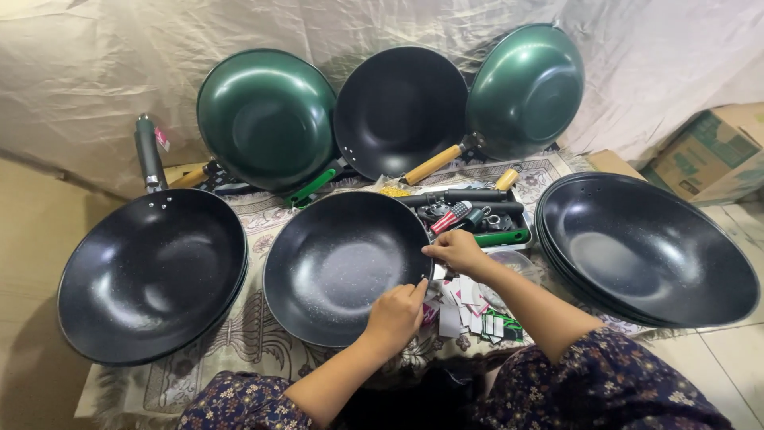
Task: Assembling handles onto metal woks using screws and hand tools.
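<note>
At the wok's (pixel 342 267) 3 o'clock rim, both hands (pixel 395 314) (pixel 455 249) pinch it; handles (pixel 477 213) crowd 1 o'clock, cards (pixel 469 310) 4 o'clock.

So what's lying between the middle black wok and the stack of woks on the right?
In the head view, the middle wok and the stack are separated by a tray of loose handles, with small paper tags scattered just below it.

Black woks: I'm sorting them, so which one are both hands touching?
The black round wok without a handle at centre; left hand and right hand touch its right rim.
</note>
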